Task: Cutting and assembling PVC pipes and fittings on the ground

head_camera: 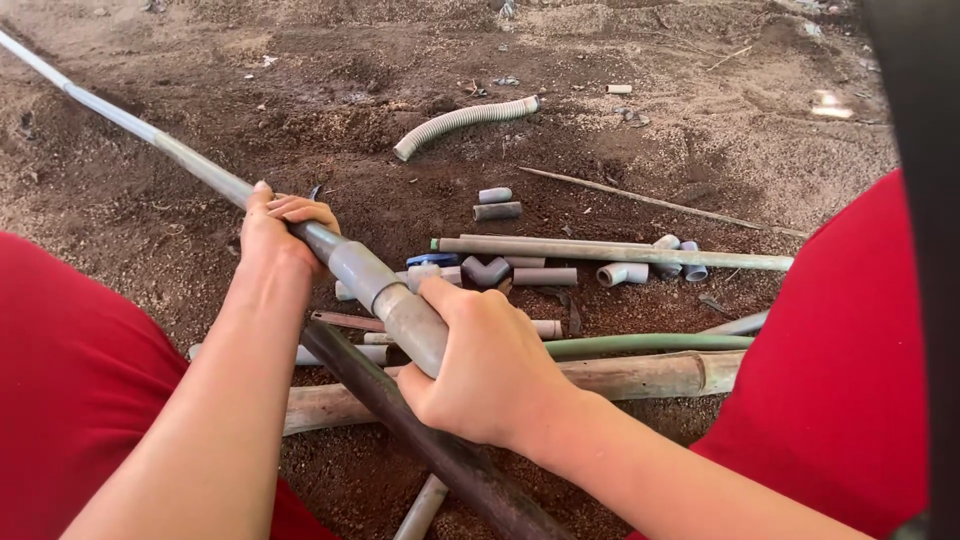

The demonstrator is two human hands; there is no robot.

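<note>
Seated on bare soil | left hand clamps long grey plastic pipe | right hand grips grey sleeve coupling, steadying joint | spare grey fittings within reach.

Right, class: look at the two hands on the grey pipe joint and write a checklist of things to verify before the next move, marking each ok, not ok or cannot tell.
1. Left hand wrapped round the long grey pipe just behind the coupling: ok.
2. Right hand closed round the thicker pipe section below the coupling: ok.
3. Pipe and coupling in one straight line: ok.
4. Pipe pushed fully home inside the coupling: cannot tell.
5. Spare elbow fitting lying nearby on the soil: ok.
6. Dark pipe crossing under the right hand, out of the way: not ok.
</note>
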